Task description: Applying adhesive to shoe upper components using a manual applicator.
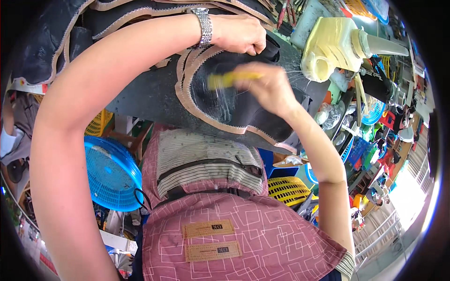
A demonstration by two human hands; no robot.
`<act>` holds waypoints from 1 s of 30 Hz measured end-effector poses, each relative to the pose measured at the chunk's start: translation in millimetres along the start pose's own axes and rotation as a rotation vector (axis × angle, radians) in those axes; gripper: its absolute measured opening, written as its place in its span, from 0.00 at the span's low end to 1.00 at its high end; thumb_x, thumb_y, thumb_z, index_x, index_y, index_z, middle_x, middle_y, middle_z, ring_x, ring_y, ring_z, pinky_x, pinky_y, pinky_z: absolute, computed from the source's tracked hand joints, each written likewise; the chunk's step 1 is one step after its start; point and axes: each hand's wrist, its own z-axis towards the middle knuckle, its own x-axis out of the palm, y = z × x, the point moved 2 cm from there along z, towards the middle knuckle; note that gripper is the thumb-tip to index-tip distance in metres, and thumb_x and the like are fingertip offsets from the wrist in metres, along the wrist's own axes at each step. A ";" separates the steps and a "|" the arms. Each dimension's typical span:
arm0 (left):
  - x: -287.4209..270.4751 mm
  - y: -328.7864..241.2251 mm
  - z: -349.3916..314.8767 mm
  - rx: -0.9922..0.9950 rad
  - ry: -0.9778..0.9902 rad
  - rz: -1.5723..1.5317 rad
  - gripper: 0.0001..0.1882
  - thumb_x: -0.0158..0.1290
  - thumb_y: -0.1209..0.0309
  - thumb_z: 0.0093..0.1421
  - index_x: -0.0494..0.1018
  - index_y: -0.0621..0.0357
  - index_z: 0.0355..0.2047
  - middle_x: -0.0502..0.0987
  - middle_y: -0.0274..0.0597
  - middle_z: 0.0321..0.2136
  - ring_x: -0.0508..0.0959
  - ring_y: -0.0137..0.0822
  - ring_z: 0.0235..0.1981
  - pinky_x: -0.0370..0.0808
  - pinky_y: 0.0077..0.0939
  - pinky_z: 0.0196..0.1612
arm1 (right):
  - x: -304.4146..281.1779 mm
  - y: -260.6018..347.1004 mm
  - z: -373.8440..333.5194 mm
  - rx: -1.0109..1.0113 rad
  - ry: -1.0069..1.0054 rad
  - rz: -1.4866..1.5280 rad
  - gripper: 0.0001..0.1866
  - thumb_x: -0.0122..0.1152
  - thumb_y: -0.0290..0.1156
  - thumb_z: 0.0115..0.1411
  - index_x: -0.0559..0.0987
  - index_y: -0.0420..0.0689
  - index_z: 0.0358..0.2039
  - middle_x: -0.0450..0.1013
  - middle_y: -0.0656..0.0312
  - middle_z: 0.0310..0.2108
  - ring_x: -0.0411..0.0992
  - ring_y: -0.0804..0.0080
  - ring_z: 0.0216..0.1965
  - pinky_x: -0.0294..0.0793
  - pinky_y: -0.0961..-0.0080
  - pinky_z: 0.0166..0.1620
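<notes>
A black leather-like piece (241, 110) with a tan zigzag-cut edge lies on the dark work board, its surface streaked with wet, glossy strokes. My right hand (272, 86) grips a yellow-handled brush (227, 79), blurred by motion, with its bristles over the piece. At the far side of the piece, my left hand (241, 35) is closed, fingers curled down and pinching its edge. A metal wristwatch (203, 28) circles my left wrist.
More black pieces with tan edges (136, 18) are heaped at the far left. A yellowish plastic container (328, 47) with a wide opening stands right of my hands. Blue baskets (112, 173) sit lower left; a yellow basket (287, 189) is beside my patterned apron (234, 253).
</notes>
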 end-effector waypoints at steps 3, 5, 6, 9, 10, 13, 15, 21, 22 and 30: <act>-0.3 -0.7 -0.5 0.072 -0.032 0.012 0.07 0.54 0.72 0.52 0.76 0.64 0.27 0.74 0.49 0.24 0.76 0.47 0.31 0.72 0.36 0.37 | -6.3 1.7 -3.4 0.057 0.284 -0.053 0.07 0.60 0.26 0.53 0.80 0.43 0.34 0.77 0.57 0.31 0.76 0.59 0.32 0.76 0.71 0.35; 1.3 0.4 -0.5 0.051 0.013 0.023 0.06 0.53 0.72 0.53 0.75 0.63 0.28 0.73 0.48 0.24 0.76 0.47 0.32 0.72 0.36 0.38 | -8.5 0.8 -17.9 0.306 0.744 -0.036 0.07 0.59 0.22 0.54 0.79 0.41 0.35 0.77 0.55 0.34 0.77 0.60 0.33 0.76 0.72 0.38; 1.5 1.0 -0.4 0.045 0.004 0.037 0.06 0.53 0.72 0.53 0.75 0.63 0.29 0.73 0.47 0.25 0.75 0.46 0.33 0.71 0.36 0.38 | -17.7 1.3 -21.1 0.298 0.435 0.010 0.08 0.58 0.22 0.55 0.80 0.40 0.36 0.77 0.55 0.34 0.77 0.62 0.34 0.76 0.73 0.39; 3.6 2.4 -1.3 0.018 0.019 0.048 0.06 0.53 0.71 0.54 0.74 0.61 0.31 0.71 0.45 0.26 0.73 0.46 0.34 0.70 0.36 0.40 | -42.3 -5.7 -52.2 0.401 -0.244 0.104 0.09 0.57 0.20 0.56 0.80 0.39 0.37 0.77 0.54 0.37 0.77 0.65 0.37 0.74 0.75 0.43; 4.6 2.3 -1.9 0.016 0.039 0.076 0.07 0.53 0.71 0.55 0.74 0.61 0.30 0.71 0.45 0.26 0.74 0.46 0.33 0.70 0.36 0.39 | -38.3 -3.5 -64.5 0.201 -0.077 -0.149 0.10 0.58 0.19 0.53 0.80 0.40 0.37 0.77 0.54 0.36 0.77 0.65 0.38 0.74 0.75 0.43; 5.9 0.4 -4.4 0.024 -0.016 0.103 0.07 0.53 0.71 0.55 0.74 0.63 0.30 0.70 0.46 0.25 0.75 0.46 0.31 0.71 0.36 0.34 | -26.1 -6.3 -103.2 0.144 0.237 0.057 0.12 0.60 0.18 0.49 0.80 0.42 0.36 0.78 0.56 0.35 0.77 0.66 0.37 0.76 0.74 0.42; 7.3 -1.3 -5.2 0.037 -0.064 0.082 0.07 0.53 0.71 0.55 0.74 0.63 0.29 0.70 0.46 0.25 0.75 0.45 0.30 0.71 0.36 0.34 | -29.3 -14.1 -119.4 0.311 -0.205 -0.066 0.13 0.61 0.19 0.49 0.80 0.42 0.37 0.78 0.54 0.36 0.77 0.66 0.37 0.76 0.73 0.42; 20.3 -17.8 -9.9 -0.084 -0.087 0.165 0.03 0.53 0.72 0.53 0.74 0.56 0.25 0.70 0.41 0.24 0.73 0.42 0.28 0.71 0.33 0.37 | -1.1 4.3 -149.0 0.027 -0.201 -0.271 0.20 0.61 0.17 0.42 0.78 0.40 0.40 0.76 0.52 0.41 0.76 0.57 0.40 0.77 0.69 0.42; 22.1 -19.5 -10.7 -0.096 -0.034 0.171 0.02 0.53 0.73 0.53 0.73 0.56 0.24 0.70 0.40 0.24 0.72 0.42 0.28 0.70 0.33 0.37 | 2.6 6.6 -150.3 -0.033 -0.213 -0.279 0.19 0.60 0.17 0.42 0.78 0.40 0.39 0.76 0.52 0.40 0.77 0.58 0.40 0.78 0.69 0.40; 23.8 -23.1 -16.0 -0.127 -0.121 0.248 0.02 0.54 0.74 0.52 0.73 0.57 0.25 0.69 0.41 0.25 0.73 0.41 0.30 0.69 0.33 0.39 | 23.9 15.7 -148.5 0.128 -0.154 -0.252 0.19 0.63 0.20 0.43 0.76 0.42 0.39 0.76 0.53 0.38 0.76 0.59 0.35 0.77 0.70 0.37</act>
